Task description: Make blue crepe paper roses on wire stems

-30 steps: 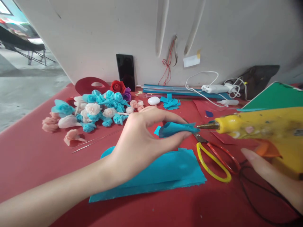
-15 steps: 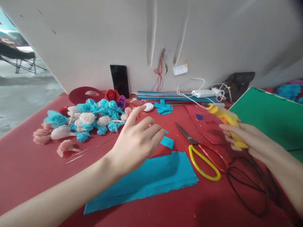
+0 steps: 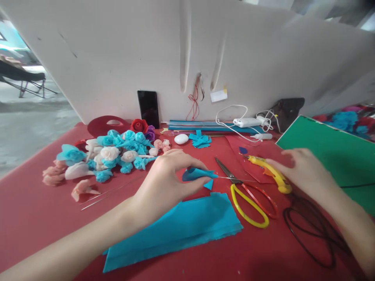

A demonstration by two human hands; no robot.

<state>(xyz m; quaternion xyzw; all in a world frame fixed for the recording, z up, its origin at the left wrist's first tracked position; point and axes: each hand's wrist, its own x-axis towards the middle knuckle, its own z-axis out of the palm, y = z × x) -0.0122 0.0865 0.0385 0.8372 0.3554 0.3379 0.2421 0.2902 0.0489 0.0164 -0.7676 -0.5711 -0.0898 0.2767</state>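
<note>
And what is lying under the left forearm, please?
Blue crepe paper on the red table reaches under the left forearm; its upper-left part is covered, so its edge there is hidden.

1 dark chair [image 3: 23, 73] stands on grey floor [image 3: 31, 125].

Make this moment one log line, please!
left grip: holding curled blue piece | right grip: near yellow glue gun, contact unclear | scissors: lying on red table

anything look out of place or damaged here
Nothing plainly spilled or damaged. Mildly odd: the metal scissors with one yellow and one red handle look mismatched, and one pale-pink artificial flower lies slightly apart from the blue, white and pink flower heap.
</note>
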